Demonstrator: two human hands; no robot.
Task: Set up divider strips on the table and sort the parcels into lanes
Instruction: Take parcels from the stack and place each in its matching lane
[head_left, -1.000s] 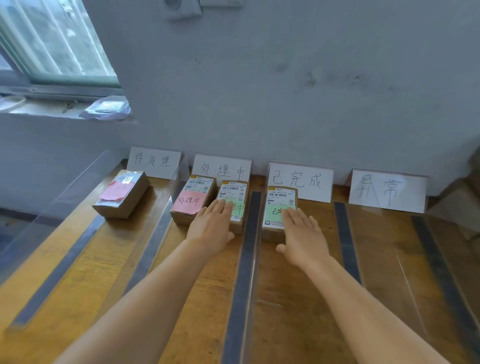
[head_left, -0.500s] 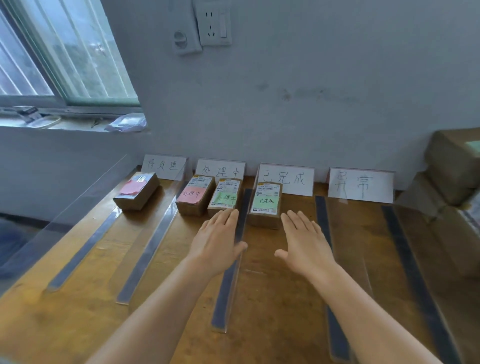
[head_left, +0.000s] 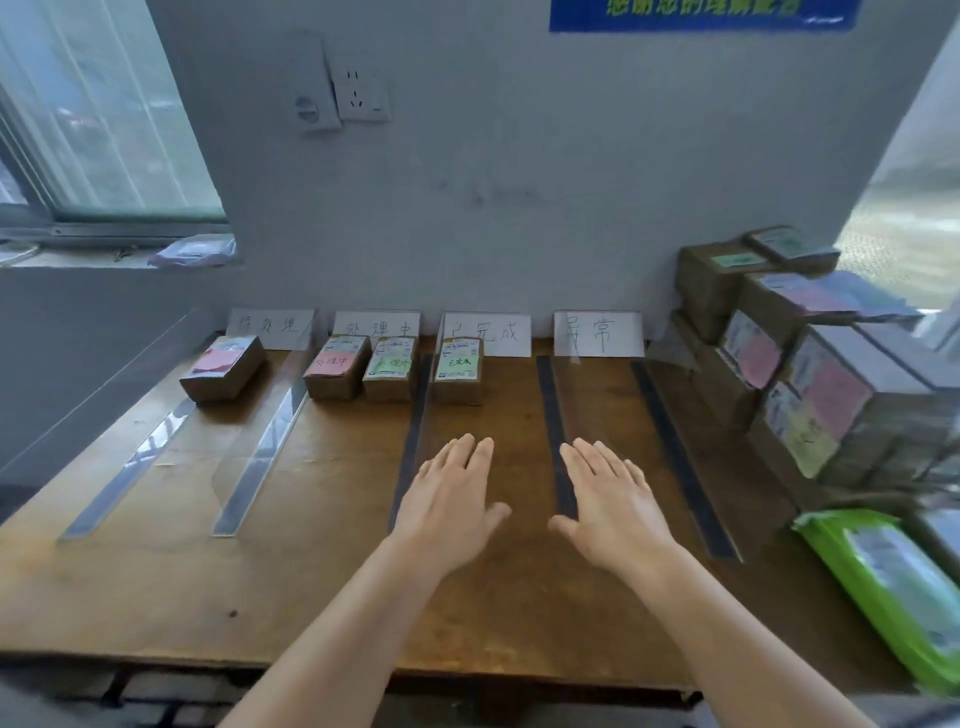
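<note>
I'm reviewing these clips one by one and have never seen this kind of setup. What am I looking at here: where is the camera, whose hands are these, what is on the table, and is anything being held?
There is no machine here: a person wears a camera on the head, looking forward and down, so the two bare arms are the person's own. The left hand and right hand are both spread flat and open over the wooden table, holding nothing. Long divider strips split the table into lanes, each headed by a handwritten sign against the wall. Four small parcels are sorted: one with a pink note in the far-left lane, a pink-note one and a green-note one side by side in the second, one green in the third. The fourth lane holds none. A stack of unsorted parcels waits on the right, with a green packet nearer.
</note>
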